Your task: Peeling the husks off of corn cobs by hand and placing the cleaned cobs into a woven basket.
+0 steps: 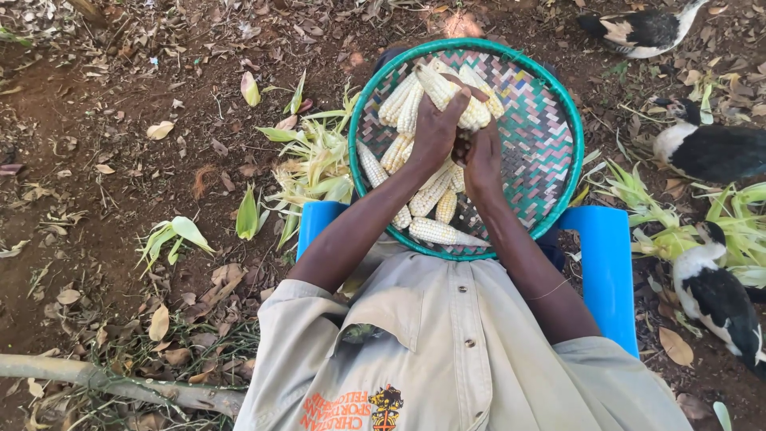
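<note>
A round woven tray (550,152) with a green rim rests on my lap and holds several pale, husked corn cobs (440,231). My left hand (435,132) grips one pale corn cob (447,96) over the middle of the tray, fingers wrapped round it. My right hand (481,160) is closed against the lower end of the same cob, right beside the left hand. Both forearms reach out from a beige shirt over the tray's near rim.
I sit on a blue plastic chair (606,263) on bare earth strewn with dry leaves. Green corn husks (315,164) lie left of the tray, more husks (722,211) at right. Black-and-white ducks (710,152) (722,299) (638,28) stand at right. A branch (120,385) lies bottom left.
</note>
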